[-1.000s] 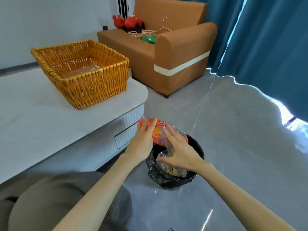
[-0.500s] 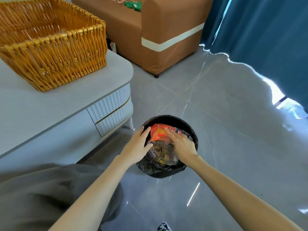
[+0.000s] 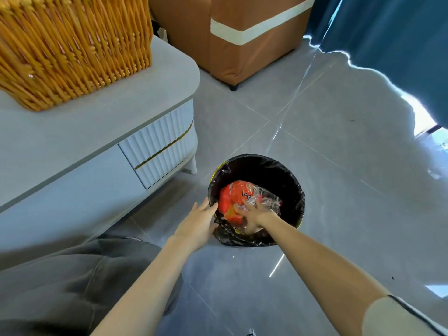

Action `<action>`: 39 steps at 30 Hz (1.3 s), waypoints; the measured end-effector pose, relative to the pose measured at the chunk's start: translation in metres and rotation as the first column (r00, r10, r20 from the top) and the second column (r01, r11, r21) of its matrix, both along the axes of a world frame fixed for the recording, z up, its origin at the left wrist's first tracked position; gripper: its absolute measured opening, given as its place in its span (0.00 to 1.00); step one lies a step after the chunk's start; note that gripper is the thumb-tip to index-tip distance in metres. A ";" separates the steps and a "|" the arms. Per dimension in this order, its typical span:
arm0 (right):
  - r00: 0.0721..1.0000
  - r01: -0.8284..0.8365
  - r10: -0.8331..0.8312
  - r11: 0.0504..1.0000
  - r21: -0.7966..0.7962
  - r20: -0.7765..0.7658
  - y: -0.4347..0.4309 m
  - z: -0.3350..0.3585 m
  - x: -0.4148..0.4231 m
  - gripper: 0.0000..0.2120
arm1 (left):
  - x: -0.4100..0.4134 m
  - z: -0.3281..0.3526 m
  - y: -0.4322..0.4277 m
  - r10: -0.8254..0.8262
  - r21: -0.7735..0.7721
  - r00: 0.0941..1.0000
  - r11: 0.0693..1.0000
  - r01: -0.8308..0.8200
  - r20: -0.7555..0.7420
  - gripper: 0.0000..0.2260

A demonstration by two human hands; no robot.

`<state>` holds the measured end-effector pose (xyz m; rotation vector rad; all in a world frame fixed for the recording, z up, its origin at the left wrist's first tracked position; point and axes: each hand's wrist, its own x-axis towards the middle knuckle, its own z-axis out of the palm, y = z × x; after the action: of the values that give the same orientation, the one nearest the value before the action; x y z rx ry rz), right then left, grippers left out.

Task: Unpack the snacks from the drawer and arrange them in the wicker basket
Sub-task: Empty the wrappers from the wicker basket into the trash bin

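An orange and clear plastic snack wrapper [image 3: 230, 197] lies crumpled inside a round bin with a black liner [image 3: 294, 187] on the floor. My right hand [image 3: 252, 215] reaches into the bin and lies flat on the wrapper, fingers spread, with clear film around the fingertips. Just outside the bin's near-left rim is my left hand [image 3: 197, 223], open, its thumb touching the liner. The wicker basket [image 3: 72, 44] stands on the grey table [image 3: 97, 122] at the upper left; its inside is hidden. The white ribbed drawer front [image 3: 157, 151] under the tabletop is closed.
A brown sofa [image 3: 242, 57] stands behind the table's corner, and a blue curtain [image 3: 388, 44] hangs at the right. My grey-trousered leg [image 3: 72, 275] fills the lower left. Grey tiled floor [image 3: 339, 141] surrounds the bin.
The wrapper has gone from above the bin down into it. My left hand let go of it and drew back to the rim. The view tilted downward.
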<state>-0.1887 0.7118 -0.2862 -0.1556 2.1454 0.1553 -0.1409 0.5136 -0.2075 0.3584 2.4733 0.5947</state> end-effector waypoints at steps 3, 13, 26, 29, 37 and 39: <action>1.000 0.005 -0.005 1.000 0.016 0.028 0.002 -0.009 0.004 0.36 | 0.000 -0.003 0.000 0.012 0.032 1.000 0.999 -0.013 0.004 0.27; 0.828 0.202 -0.447 0.801 -0.563 -0.339 0.017 0.051 0.002 0.24 | -0.008 -0.005 -0.003 0.422 0.244 0.907 0.877 -0.413 0.019 0.13; 0.696 -0.024 -0.338 0.871 -0.491 -0.633 -0.028 0.078 -0.069 0.08 | -0.019 -0.011 0.008 0.660 0.299 0.717 0.654 -0.695 0.224 0.08; 0.643 -0.077 -0.315 0.880 -0.468 -0.698 -0.029 0.077 -0.076 0.05 | -0.022 -0.020 0.004 0.654 0.343 0.693 0.603 -0.720 0.304 0.07; 0.670 -0.128 -0.295 0.858 -0.497 -0.682 -0.055 0.080 -0.092 0.09 | -0.027 -0.037 -0.015 0.715 0.318 0.510 0.401 -0.859 0.478 0.09; 0.679 -0.119 -0.299 0.857 -0.502 -0.671 -0.068 0.074 -0.091 0.09 | -0.026 -0.043 -0.019 0.713 0.303 0.520 0.424 -0.854 0.470 0.08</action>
<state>-0.2801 0.6442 -0.2123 -0.3346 2.9705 -0.5275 -0.1668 0.4946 -0.2506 -0.7742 2.0338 1.5886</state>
